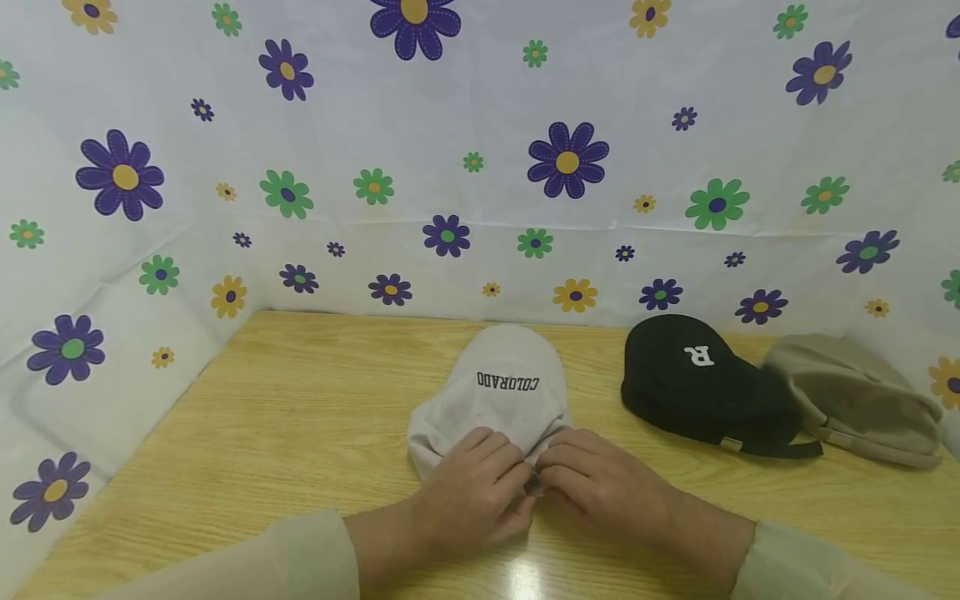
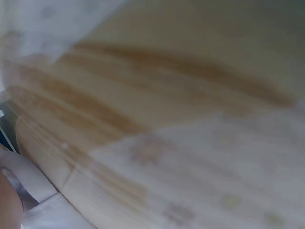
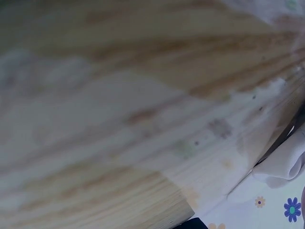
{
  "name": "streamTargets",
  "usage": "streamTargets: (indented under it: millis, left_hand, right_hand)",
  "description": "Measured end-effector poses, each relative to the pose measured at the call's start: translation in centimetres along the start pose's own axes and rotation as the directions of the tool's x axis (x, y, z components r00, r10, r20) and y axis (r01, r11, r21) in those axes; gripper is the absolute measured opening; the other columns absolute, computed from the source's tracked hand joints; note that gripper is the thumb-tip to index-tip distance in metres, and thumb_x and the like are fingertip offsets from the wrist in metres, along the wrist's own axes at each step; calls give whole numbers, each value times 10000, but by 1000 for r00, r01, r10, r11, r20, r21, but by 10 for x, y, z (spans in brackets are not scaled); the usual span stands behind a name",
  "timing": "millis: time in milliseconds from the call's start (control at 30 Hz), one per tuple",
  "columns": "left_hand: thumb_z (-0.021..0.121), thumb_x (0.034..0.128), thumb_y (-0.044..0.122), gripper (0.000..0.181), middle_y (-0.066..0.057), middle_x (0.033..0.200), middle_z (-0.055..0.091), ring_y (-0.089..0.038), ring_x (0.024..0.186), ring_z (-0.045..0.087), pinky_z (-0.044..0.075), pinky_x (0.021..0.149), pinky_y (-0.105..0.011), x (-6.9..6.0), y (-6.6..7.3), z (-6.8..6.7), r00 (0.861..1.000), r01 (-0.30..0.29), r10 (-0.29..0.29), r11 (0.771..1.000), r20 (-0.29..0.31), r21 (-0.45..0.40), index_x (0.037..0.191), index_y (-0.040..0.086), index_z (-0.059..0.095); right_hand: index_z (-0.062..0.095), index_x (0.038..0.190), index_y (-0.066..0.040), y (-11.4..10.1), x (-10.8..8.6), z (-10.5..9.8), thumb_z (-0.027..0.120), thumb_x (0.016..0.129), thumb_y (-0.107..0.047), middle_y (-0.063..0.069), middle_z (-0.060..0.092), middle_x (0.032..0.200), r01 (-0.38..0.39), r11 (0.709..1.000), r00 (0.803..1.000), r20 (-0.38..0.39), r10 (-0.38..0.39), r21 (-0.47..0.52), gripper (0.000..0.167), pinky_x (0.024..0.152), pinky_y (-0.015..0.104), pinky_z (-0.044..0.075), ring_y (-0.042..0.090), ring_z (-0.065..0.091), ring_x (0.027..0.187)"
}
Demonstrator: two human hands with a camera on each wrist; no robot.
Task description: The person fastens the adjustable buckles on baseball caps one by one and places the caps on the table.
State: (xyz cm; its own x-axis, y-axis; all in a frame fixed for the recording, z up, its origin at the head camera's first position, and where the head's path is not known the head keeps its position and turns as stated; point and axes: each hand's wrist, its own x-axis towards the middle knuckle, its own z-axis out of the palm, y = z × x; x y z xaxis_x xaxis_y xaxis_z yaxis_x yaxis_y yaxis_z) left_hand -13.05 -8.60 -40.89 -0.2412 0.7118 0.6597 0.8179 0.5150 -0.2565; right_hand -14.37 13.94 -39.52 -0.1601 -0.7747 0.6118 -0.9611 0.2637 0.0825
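A pale grey-white baseball cap [image 1: 510, 354] with COLORADO on it lies on the wooden table, its lettering upside down to me. At its near edge, my left hand [image 1: 476, 487] pinches the left part of the back strap with curled fingers. From the other side my right hand [image 1: 607, 483] pinches the strap's right part. A small metallic-looking buckle [image 1: 533, 484] shows between the fingertips, mostly covered by them. The left wrist view catches a bit of pale cap fabric [image 2: 38, 191] in its lower left corner; the right wrist view has some fabric [image 3: 283, 164] at the right edge.
To the right lies a black cap [image 1: 675, 387] with a white R, its strap end toward me. Beside it, overlapping in view, sits a beige cap [image 1: 855, 392]. Flower-printed white cloth [image 1: 480, 108] walls the back and sides of the table [image 1: 300, 400].
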Motion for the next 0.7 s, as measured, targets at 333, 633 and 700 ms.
streamTargets:
  millis: [333,633,700]
  left_hand:
    - [606,821,287,153,53,810,573,-118,753,536,445,742,-265,0,0,0,1000,-19,19,1000,-1,0,824,143,658]
    - [632,797,283,167,47,822,588,-115,756,540,450,742,-261,1,1,0,1000,-9,9,1000,7,-4,849,130,676]
    - [639,784,280,165,50,821,588,-112,750,534,447,737,-260,1,1,0,1000,-2,3,1000,8,-8,851,133,676]
  right_hand:
    - [686,953,-117,1,0,2,723,865,-143,-37,655,986,16,1000,1000,-8,-16,12,100,901,240,486,113,604,953]
    - [667,894,-115,0,0,1,691,839,-110,-46,643,922,20,999,1000,-5,-20,-44,61,818,235,480,107,590,895]
    - [657,880,-114,0,0,1,673,833,-102,-44,636,909,18,998,1000,-8,-19,-59,51,807,236,478,110,589,887]
